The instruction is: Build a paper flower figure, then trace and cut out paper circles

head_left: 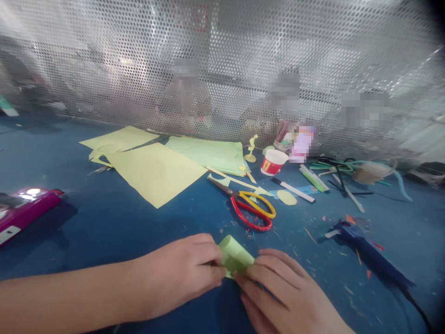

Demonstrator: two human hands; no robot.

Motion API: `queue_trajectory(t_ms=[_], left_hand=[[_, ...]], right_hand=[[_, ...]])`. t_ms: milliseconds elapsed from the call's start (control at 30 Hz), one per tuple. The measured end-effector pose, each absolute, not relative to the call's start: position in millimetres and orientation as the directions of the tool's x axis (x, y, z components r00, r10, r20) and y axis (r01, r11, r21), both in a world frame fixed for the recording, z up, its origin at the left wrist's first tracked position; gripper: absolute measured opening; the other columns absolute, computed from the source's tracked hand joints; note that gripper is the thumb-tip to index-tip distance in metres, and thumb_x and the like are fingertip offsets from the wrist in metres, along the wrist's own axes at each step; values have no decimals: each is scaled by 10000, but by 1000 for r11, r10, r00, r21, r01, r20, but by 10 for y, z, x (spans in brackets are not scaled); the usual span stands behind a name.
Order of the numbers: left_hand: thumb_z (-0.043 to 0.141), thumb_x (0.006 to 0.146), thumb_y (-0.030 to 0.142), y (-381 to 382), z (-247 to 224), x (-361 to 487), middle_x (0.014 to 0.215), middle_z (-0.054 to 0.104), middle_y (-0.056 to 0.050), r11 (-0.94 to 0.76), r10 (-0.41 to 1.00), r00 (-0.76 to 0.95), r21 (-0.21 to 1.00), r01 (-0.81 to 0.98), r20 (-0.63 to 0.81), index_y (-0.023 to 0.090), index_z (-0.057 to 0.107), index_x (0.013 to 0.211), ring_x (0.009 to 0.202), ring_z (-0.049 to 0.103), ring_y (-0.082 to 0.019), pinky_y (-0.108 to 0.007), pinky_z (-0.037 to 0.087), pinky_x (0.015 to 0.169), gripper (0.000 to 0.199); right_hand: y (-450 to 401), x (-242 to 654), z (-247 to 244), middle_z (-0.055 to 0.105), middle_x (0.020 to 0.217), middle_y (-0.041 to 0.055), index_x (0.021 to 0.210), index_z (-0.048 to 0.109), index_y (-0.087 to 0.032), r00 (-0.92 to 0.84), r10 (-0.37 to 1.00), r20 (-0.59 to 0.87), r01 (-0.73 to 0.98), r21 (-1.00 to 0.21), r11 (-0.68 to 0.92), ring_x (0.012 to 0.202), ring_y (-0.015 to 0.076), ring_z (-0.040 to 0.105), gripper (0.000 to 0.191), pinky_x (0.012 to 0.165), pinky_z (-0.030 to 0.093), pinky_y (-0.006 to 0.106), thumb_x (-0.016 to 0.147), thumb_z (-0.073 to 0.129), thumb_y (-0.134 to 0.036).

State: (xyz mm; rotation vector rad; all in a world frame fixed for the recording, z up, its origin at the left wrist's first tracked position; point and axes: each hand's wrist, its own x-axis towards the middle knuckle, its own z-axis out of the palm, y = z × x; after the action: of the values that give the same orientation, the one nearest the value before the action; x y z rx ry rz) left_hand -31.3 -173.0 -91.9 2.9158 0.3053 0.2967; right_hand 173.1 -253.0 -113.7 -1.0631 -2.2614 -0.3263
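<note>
A small piece of light green paper [237,256], curled into a tube, is held between my two hands over the near part of the blue table. My left hand [189,266] pinches its left end, with the fingers closed. At the right end, my right hand [278,283] grips the paper between thumb and fingers. The fingers hide part of the paper's lower edge. Just beyond the hands lie scissors [252,208] with one red and one yellow handle, blades pointing away to the left.
Yellow sheets [158,169] and green sheets [208,153] lie at the back. A red-and-white paper cup [274,162], a marker [295,190] and a yellow oval [287,197] sit right of them. A blue glue gun [371,255] lies right, a purple device [29,208] left. Perforated metal [222,60] stands behind.
</note>
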Motion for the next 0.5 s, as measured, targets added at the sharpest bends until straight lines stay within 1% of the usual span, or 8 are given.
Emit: queue_trajectory(t_ms=[100,167,267,367,433,500], left_hand=[[360,931,181,-1728,-928,-329,874,592,-45,-958,222,956,227,176,194,147,590,837,826,524,-148,-256,420,781,251],[378,925,193,-1709,-947,-349,903,596,-46,-951,225,949,260,166,220,153,592,907,848,523,-150,-261,422,807,219],[466,894,225,-1661,-970,-378,956,592,-42,-911,297,921,365,194,251,173,576,1015,897,520,-144,-237,423,829,172],[526,860,210,-1629,-974,-393,954,588,-37,-850,363,896,485,206,255,174,579,1008,913,525,-132,-218,419,847,161],[514,864,190,-1629,-968,-394,947,586,-37,-846,348,905,499,189,246,180,597,984,900,529,-128,-215,426,831,147],[483,877,176,-1642,-956,-388,942,589,-40,-866,318,917,468,178,240,187,612,984,881,531,-131,-219,436,805,168]], right_hand=[[-2523,1725,-1144,678,728,-25,852,675,-215,-500,605,620,760,-21,650,744,124,599,138,864,451,281,785,558,-187],[-2514,1726,-1140,673,730,-19,870,677,-214,-506,630,589,763,-34,645,755,128,599,141,855,460,284,780,569,-199],[-2500,1734,-1121,665,751,-9,898,678,-204,-506,666,548,772,-56,633,782,133,595,158,854,465,287,772,582,-198],[-2485,1743,-1113,658,751,-7,911,676,-204,-509,675,535,776,-53,628,787,128,591,170,855,467,284,775,574,-191],[-2477,1746,-1127,655,740,-10,907,676,-206,-512,668,540,776,-42,629,778,126,591,168,848,471,283,779,569,-191],[-2474,1747,-1146,659,739,-8,903,678,-204,-514,663,544,777,-34,629,778,131,593,166,843,475,285,779,570,-190]])
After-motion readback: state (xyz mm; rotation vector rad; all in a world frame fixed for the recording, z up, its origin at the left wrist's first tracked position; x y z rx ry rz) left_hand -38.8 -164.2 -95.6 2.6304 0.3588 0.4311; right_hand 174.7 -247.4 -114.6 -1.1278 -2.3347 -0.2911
